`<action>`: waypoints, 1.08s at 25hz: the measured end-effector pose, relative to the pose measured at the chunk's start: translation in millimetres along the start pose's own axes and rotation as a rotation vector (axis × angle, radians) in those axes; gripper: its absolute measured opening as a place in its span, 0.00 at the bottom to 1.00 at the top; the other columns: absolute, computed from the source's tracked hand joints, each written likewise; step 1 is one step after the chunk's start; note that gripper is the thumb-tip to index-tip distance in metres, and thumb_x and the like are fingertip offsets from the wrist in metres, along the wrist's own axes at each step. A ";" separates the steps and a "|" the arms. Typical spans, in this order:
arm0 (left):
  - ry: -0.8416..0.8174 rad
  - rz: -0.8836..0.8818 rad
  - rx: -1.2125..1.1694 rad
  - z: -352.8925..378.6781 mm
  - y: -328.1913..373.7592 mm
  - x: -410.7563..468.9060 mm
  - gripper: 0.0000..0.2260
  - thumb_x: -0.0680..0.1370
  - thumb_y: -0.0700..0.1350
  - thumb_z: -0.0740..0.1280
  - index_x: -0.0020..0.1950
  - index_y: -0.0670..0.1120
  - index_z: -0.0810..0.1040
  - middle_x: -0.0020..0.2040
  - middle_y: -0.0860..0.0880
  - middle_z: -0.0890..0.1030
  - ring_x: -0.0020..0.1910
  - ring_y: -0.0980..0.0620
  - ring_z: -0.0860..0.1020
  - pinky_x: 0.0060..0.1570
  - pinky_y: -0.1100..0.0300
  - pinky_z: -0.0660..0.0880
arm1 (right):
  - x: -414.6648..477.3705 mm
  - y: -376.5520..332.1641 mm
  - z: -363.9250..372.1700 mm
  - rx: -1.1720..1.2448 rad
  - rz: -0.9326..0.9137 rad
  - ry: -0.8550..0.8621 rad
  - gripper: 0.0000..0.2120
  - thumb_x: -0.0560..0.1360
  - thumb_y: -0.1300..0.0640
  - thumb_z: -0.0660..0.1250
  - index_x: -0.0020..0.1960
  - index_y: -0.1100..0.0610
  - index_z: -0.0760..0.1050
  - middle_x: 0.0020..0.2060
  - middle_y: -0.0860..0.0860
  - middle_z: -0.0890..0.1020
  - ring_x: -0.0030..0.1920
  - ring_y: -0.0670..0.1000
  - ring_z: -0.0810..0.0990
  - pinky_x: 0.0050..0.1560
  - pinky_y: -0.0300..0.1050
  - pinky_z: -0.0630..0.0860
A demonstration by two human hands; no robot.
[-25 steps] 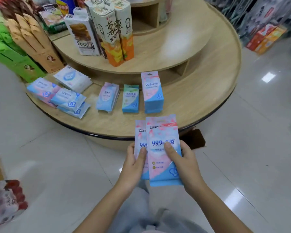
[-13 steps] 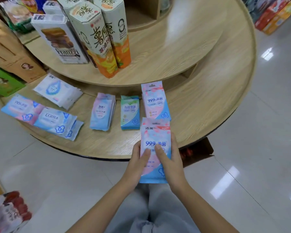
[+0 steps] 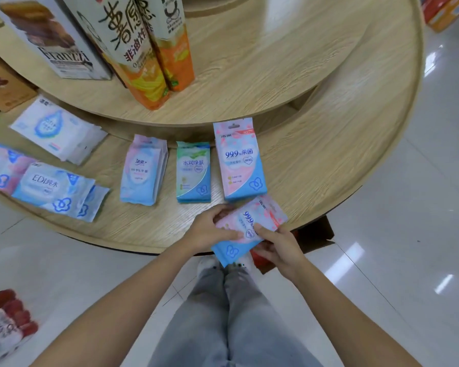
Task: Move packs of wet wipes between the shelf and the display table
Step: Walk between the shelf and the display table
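Note:
Both hands hold a pink-and-blue wet wipes pack [image 3: 245,229], tilted to the right, over the front edge of the round wooden display table [image 3: 337,165]. My left hand [image 3: 210,231] grips its left side and my right hand [image 3: 278,245] grips its lower right. Just beyond it a matching stack of pink-and-blue packs [image 3: 239,160] lies on the lower tier. To the left lie a green pack [image 3: 194,172], a pale blue pack [image 3: 143,170], an EDI blue pack [image 3: 55,189] and a white pack [image 3: 56,131].
Tall snack boxes [image 3: 141,49] and a biscuit box [image 3: 51,35] stand on the upper tier. A dark cardboard box [image 3: 316,234] sits on the floor under the table edge. Red-patterned goods [image 3: 6,324] lie at the lower left on the glossy tiled floor.
I have stepped closer to the table. The held packs have moved forward over the table edge and turned from upright to tilted right.

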State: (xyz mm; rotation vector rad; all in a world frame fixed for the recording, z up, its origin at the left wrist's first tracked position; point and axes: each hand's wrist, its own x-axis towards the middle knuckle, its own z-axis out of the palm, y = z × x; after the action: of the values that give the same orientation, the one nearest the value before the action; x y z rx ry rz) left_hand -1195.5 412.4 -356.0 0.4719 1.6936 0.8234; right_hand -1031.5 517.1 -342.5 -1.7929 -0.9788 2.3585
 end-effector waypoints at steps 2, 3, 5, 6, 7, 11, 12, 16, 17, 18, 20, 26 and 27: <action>0.100 0.001 0.067 3.0 -15.8 14.4 0.35 0.55 0.54 0.81 0.60 0.48 0.78 0.53 0.53 0.82 0.50 0.58 0.80 0.53 0.62 0.78 | 15.3 -0.7 0.0 -0.050 -0.002 0.042 0.24 0.71 0.63 0.73 0.64 0.60 0.71 0.53 0.57 0.83 0.46 0.54 0.85 0.36 0.45 0.81; 0.124 -0.013 0.058 3.7 -21.5 19.7 0.34 0.56 0.53 0.82 0.60 0.47 0.78 0.53 0.52 0.83 0.50 0.57 0.81 0.54 0.59 0.78 | 19.7 -1.6 0.8 -0.084 -0.001 0.071 0.24 0.69 0.62 0.74 0.63 0.60 0.71 0.52 0.57 0.83 0.46 0.54 0.85 0.34 0.44 0.80; 0.161 -0.024 0.020 3.6 -27.9 27.7 0.32 0.58 0.49 0.83 0.59 0.47 0.78 0.53 0.52 0.82 0.51 0.57 0.80 0.55 0.60 0.78 | 26.2 -3.5 0.9 -0.189 -0.001 0.136 0.21 0.68 0.58 0.76 0.59 0.58 0.76 0.48 0.54 0.85 0.40 0.50 0.85 0.31 0.40 0.79; 0.171 -0.018 0.010 4.2 -28.1 29.7 0.31 0.59 0.48 0.83 0.60 0.47 0.78 0.53 0.52 0.82 0.51 0.57 0.80 0.54 0.61 0.77 | 31.0 -4.3 -1.6 -0.255 -0.022 0.174 0.19 0.66 0.56 0.78 0.55 0.57 0.78 0.46 0.52 0.85 0.39 0.48 0.85 0.31 0.38 0.78; 0.177 -0.009 0.010 5.7 -26.6 29.8 0.31 0.59 0.49 0.82 0.60 0.48 0.77 0.53 0.53 0.82 0.51 0.57 0.80 0.53 0.63 0.77 | 34.2 -5.8 -5.1 -0.323 -0.054 0.211 0.17 0.64 0.54 0.79 0.51 0.55 0.80 0.45 0.51 0.85 0.41 0.48 0.84 0.34 0.38 0.78; 0.218 0.063 0.216 16.5 -26.3 21.1 0.32 0.61 0.59 0.79 0.61 0.50 0.75 0.53 0.53 0.80 0.52 0.55 0.78 0.51 0.61 0.75 | 40.8 -8.3 -15.2 -0.648 -0.122 0.387 0.23 0.52 0.43 0.79 0.42 0.50 0.77 0.41 0.47 0.83 0.48 0.53 0.82 0.57 0.56 0.76; 0.243 0.087 0.266 17.7 -28.5 19.2 0.34 0.60 0.63 0.77 0.61 0.50 0.74 0.53 0.52 0.79 0.52 0.53 0.77 0.51 0.58 0.75 | 42.0 -9.8 -17.1 -0.692 -0.158 0.371 0.25 0.51 0.42 0.79 0.43 0.49 0.75 0.42 0.47 0.83 0.48 0.53 0.82 0.57 0.57 0.76; 0.385 -0.027 0.177 16.0 -34.9 5.8 0.38 0.60 0.59 0.78 0.65 0.47 0.70 0.56 0.52 0.76 0.56 0.53 0.75 0.55 0.53 0.76 | 47.3 -24.6 -20.1 -0.685 -0.222 0.122 0.32 0.60 0.56 0.81 0.60 0.54 0.71 0.51 0.49 0.81 0.53 0.51 0.81 0.55 0.52 0.79; 0.390 -0.089 0.154 16.1 -36.9 1.1 0.39 0.61 0.57 0.79 0.67 0.48 0.68 0.58 0.53 0.75 0.57 0.53 0.75 0.57 0.51 0.75 | 48.1 -27.9 -19.8 -0.675 -0.213 0.072 0.31 0.61 0.59 0.81 0.60 0.56 0.71 0.51 0.50 0.81 0.53 0.51 0.81 0.55 0.50 0.79; 0.377 -0.155 0.127 17.7 -40.1 -3.0 0.39 0.62 0.55 0.79 0.67 0.48 0.67 0.58 0.53 0.76 0.56 0.53 0.76 0.57 0.51 0.75 | 50.2 -29.1 -19.4 -0.675 -0.205 0.048 0.30 0.62 0.60 0.80 0.59 0.56 0.71 0.52 0.52 0.81 0.53 0.51 0.81 0.54 0.50 0.80; 0.363 -0.239 0.001 23.7 -42.7 -8.5 0.33 0.64 0.51 0.79 0.65 0.46 0.70 0.54 0.52 0.78 0.54 0.52 0.78 0.55 0.51 0.77 | 54.5 -28.0 -18.5 -0.688 -0.208 0.047 0.27 0.62 0.61 0.80 0.57 0.57 0.72 0.53 0.54 0.82 0.52 0.52 0.82 0.54 0.51 0.80; 0.407 -0.169 -0.130 23.9 -26.6 6.3 0.17 0.73 0.40 0.72 0.60 0.44 0.76 0.56 0.47 0.81 0.52 0.51 0.79 0.49 0.60 0.74 | 53.7 -15.7 -22.5 -0.645 -0.264 0.181 0.25 0.63 0.58 0.80 0.56 0.57 0.74 0.51 0.52 0.82 0.52 0.51 0.81 0.53 0.51 0.80; 0.403 -0.163 -0.115 22.6 -24.8 8.5 0.17 0.73 0.41 0.72 0.61 0.44 0.75 0.57 0.47 0.81 0.52 0.51 0.79 0.49 0.60 0.74 | 53.0 -14.7 -21.3 -0.647 -0.277 0.192 0.24 0.64 0.58 0.79 0.55 0.56 0.74 0.50 0.51 0.82 0.51 0.51 0.81 0.53 0.50 0.80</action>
State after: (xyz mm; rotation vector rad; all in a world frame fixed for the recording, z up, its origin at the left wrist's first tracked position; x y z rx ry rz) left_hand -1173.7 407.8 -382.5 0.0875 2.0077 0.9334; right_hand -1035.9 558.7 -384.0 -1.8327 -1.9640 1.7782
